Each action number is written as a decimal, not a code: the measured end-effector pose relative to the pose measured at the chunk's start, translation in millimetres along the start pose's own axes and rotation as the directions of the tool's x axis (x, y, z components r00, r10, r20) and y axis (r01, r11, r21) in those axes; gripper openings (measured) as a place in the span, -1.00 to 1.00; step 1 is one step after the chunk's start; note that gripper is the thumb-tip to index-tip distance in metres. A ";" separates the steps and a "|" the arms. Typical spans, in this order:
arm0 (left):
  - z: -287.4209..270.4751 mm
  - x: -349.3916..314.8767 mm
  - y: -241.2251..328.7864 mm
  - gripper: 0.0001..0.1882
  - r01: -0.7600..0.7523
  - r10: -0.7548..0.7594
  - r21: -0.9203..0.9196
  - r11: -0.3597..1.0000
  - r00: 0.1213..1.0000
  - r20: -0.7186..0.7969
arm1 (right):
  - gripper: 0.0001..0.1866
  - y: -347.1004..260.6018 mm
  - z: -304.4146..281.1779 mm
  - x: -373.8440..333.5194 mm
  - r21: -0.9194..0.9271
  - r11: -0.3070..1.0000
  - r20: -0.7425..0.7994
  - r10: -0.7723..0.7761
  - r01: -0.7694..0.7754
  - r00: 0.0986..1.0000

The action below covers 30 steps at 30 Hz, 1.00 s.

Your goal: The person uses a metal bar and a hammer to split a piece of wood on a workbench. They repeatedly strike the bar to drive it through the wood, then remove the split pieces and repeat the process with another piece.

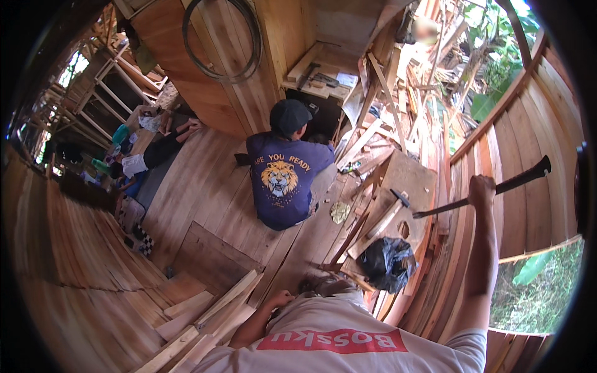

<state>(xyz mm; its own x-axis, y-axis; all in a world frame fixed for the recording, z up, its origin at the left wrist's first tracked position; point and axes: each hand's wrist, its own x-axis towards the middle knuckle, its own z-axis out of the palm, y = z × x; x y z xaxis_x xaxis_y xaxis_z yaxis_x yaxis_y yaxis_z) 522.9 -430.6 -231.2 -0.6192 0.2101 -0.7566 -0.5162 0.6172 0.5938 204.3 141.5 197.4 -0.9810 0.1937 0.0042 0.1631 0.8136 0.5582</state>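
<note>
At the right, my raised right hand is closed around the middle of a long dark bar-like tool. One end of the tool is thick and flared; the other narrows to a tip above a small wooden bench. My left hand is near my waist with its fingers curled in. Whether anything is inside them is hidden. On the bench lie a hammer with a pale wooden handle and a crumpled black plastic bag.
A person in a dark cap and blue shirt squats ahead, back turned. Another person lies at the left among belongings. Planks are stacked beside me at lower left. Scrap wood lies beyond the bench. A wire coil hangs on the wall.
</note>
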 end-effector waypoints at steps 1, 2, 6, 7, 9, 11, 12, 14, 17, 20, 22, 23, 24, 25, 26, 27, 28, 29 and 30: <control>-1.1 -5.7 -5.3 -0.58 0.031 -0.030 -0.042 0.999 0.999 0.013 | -0.89 -2.3 -6.7 -6.6 0.003 1.000 0.048 -0.006 0.006 0.999; -1.0 -7.6 -11.8 -0.60 0.055 -0.053 -0.084 0.995 0.998 0.022 | -0.89 -1.9 -7.3 -10.2 -0.001 1.000 0.042 0.000 0.000 0.999; -1.0 -15.5 -31.3 -0.57 0.087 -0.087 -0.160 0.983 0.996 0.007 | -0.89 -3.3 3.4 -25.3 0.000 1.000 0.012 0.008 -0.008 1.000; -0.2 -16.2 -33.1 -0.57 0.084 -0.082 -0.177 0.981 0.997 0.015 | -0.89 -2.3 6.6 -29.4 0.005 1.000 0.003 0.008 -0.008 1.000; -1.3 -17.9 -36.8 -0.59 0.073 -0.075 -0.179 0.981 0.997 -0.001 | -0.89 -8.2 2.4 -38.2 0.024 1.000 0.018 -0.011 0.011 1.000; -0.6 -16.8 -38.9 -0.61 0.058 -0.065 -0.153 0.987 0.997 -0.040 | -0.88 -13.6 1.3 -46.0 0.036 0.999 0.019 -0.034 0.033 0.999; -1.6 -15.9 -40.6 -0.62 0.058 -0.065 -0.174 0.983 0.997 -0.035 | -0.89 -16.2 1.7 -48.8 0.032 0.999 0.004 -0.035 0.035 0.999; -4.2 -14.2 -40.8 -0.66 0.057 -0.064 -0.218 0.974 0.998 -0.026 | -0.90 -18.9 3.5 -54.6 0.038 0.999 -0.007 -0.037 0.037 0.999; -4.3 -17.1 -35.9 -0.71 0.044 -0.078 -0.350 0.936 0.993 -0.084 | -0.90 -20.4 0.3 -65.0 0.046 0.996 -0.010 -0.072 0.073 0.997; -9.0 -22.8 -28.7 -0.75 0.072 -0.098 -0.329 0.942 0.993 -0.061 | -0.88 -17.3 -0.7 -68.5 0.041 0.996 0.012 -0.084 0.083 0.996; -12.0 -28.4 -15.0 -0.76 0.136 -0.148 -0.347 0.928 0.989 -0.009 | -0.86 -9.7 5.7 -70.5 0.036 0.997 0.027 -0.076 0.075 0.997; -13.7 -31.9 -12.7 -0.76 0.170 -0.179 -0.359 0.918 0.984 0.009 | -0.86 -9.8 4.5 -69.0 0.034 0.997 0.039 -0.075 0.073 0.996; -12.4 -29.9 -18.1 -0.76 0.169 -0.181 -0.367 0.915 0.983 0.001 | -0.86 -9.0 2.0 -67.3 0.030 0.997 0.052 -0.073 0.071 0.996; -10.6 -28.3 -22.2 -0.76 0.167 -0.182 -0.374 0.912 0.983 -0.005 | -0.86 -7.7 -1.5 -65.4 0.027 0.997 0.065 -0.070 0.068 0.995; -10.2 -27.4 -23.1 -0.76 0.166 -0.184 -0.379 0.910 0.983 -0.010 | -0.85 -6.7 -5.8 -64.0 0.037 0.997 0.088 -0.067 0.064 0.994; -10.5 -26.1 -23.8 -0.76 0.163 -0.179 -0.368 0.916 0.984 -0.012 | -0.85 -4.9 -5.5 -61.1 0.034 0.997 0.082 -0.069 0.066 0.994; -10.7 -24.9 -24.2 -0.76 0.159 -0.175 -0.357 0.921 0.984 -0.013 | -0.85 -2.8 -4.2 -57.6 0.032 0.997 0.076 -0.070 0.068 0.995; -10.4 -23.5 -23.5 -0.77 0.156 -0.171 -0.345 0.925 0.985 -0.013 | -0.85 -0.2 -2.5 -54.0 0.028 0.997 0.072 -0.072 0.070 0.995; -10.1 -21.6 -22.3 -0.77 0.156 -0.172 -0.348 0.924 0.985 -0.016 | -0.84 1.7 -1.8 -50.3 0.030 0.998 0.081 -0.062 0.060 0.995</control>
<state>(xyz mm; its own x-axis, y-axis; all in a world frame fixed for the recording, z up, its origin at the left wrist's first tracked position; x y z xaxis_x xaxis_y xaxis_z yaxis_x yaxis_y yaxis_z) 541.9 -456.6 -225.3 -0.5301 0.0888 -0.8433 -0.7797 0.3397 0.5259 253.8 132.1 199.6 -0.9775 0.1867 -0.0979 0.1071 0.8398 0.5322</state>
